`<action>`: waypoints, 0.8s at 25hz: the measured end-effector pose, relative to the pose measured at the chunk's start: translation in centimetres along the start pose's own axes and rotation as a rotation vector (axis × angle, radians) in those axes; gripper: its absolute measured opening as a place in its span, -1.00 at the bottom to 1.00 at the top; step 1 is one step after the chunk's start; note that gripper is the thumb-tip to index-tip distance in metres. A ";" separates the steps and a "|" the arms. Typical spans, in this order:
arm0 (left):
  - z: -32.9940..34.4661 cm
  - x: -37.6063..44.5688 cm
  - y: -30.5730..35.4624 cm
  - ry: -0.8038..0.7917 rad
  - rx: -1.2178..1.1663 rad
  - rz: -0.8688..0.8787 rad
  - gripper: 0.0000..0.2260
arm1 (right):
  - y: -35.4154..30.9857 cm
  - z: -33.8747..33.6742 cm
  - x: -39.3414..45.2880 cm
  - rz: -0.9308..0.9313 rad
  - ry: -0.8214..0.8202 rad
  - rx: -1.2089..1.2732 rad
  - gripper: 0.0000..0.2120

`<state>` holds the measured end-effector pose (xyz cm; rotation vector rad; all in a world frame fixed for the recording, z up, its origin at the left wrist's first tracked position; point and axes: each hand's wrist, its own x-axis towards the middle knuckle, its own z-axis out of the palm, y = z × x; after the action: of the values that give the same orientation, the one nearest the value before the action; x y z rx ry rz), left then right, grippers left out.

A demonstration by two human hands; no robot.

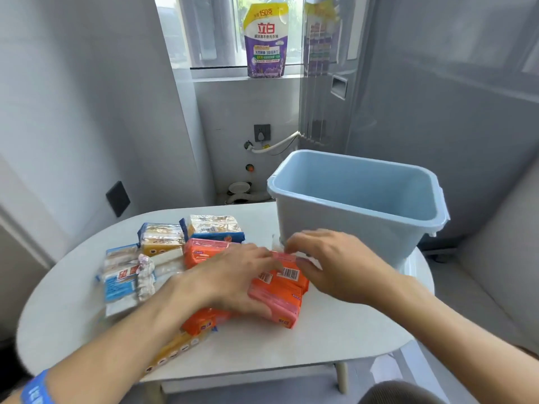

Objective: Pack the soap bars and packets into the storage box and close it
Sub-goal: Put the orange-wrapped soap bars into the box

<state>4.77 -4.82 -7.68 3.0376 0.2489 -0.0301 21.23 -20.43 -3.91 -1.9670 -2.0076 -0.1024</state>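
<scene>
An open, empty light-blue storage box (344,228) stands at the table's far right. In front of it lies an orange-pink soap packet (281,290) with a barcode on top. My left hand (230,279) grips its left side, thumb under the near edge. My right hand (326,263) pinches the clear wrapper at its far right end. Around it lie another orange packet (201,252), two blue-and-yellow packets (214,227), a yellow soap packet (160,237), white-and-blue packets (122,279), and an orange one (204,322) beneath my left forearm. No lid is visible.
The white oval table (335,336) has bare surface at its near right. A purple-and-yellow detergent pouch (266,39) stands on the windowsill behind. A wall socket, a hose and a floor drain lie beyond the table's far edge.
</scene>
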 end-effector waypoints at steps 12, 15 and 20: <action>-3.2 -5.2 -5.8 0.137 -0.773 -0.228 -0.79 | 0.5 7.7 4.6 0.155 -0.237 -0.116 -0.49; -3.7 -5.6 -6.1 0.442 -1.276 -0.323 -0.64 | -0.3 5.2 3.7 0.482 -0.153 0.570 -0.52; -8.4 -0.2 -2.5 0.708 -1.600 -0.253 -0.58 | 1.9 -3.6 1.5 0.409 0.000 1.775 -0.49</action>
<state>4.28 -1.63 0.51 1.3200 0.4087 0.7879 23.78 -19.88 -0.38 -0.9633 -0.7695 1.2529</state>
